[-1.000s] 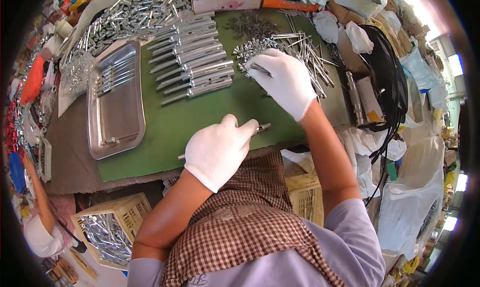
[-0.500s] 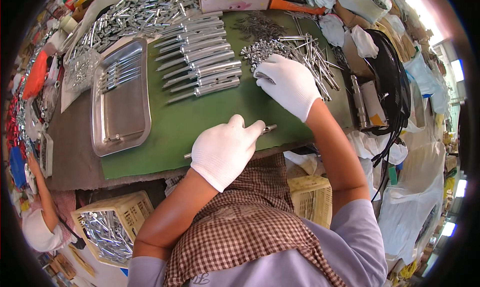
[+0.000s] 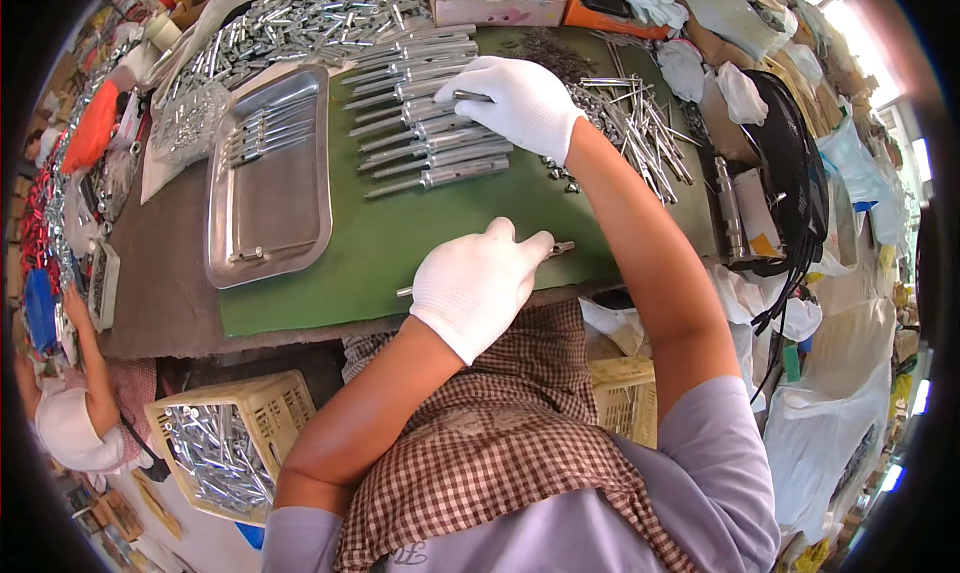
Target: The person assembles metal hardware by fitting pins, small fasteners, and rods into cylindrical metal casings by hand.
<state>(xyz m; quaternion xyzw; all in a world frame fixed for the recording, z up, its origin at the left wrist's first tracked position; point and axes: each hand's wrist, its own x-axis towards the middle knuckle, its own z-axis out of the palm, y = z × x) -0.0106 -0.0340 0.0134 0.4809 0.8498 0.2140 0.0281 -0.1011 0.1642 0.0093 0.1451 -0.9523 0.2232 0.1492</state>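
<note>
Both my hands wear white gloves. My left hand [image 3: 477, 283] is closed around a long metal bolt [image 3: 560, 246] lying across the near edge of the green mat [image 3: 400, 243]; its ends stick out on both sides of the fist. My right hand [image 3: 520, 103] reaches to the far side of the mat and pinches a thin metal rod [image 3: 468, 96] over a row of finished metal bolts [image 3: 430, 143]. A loose pile of thin metal pins [image 3: 640, 123] lies just right of that hand.
A steel tray [image 3: 270, 183] with a few bolts sits left of the mat. More metal parts are heaped at the back left [image 3: 300, 18]. A cream crate of parts [image 3: 225, 453] stands below the table. Another person [image 3: 75, 423] sits at lower left. Bags and cables crowd the right.
My right hand moved left from the pin pile to the row of bolts, now holding a rod. My left hand kept its grip on the long bolt and barely shifted.
</note>
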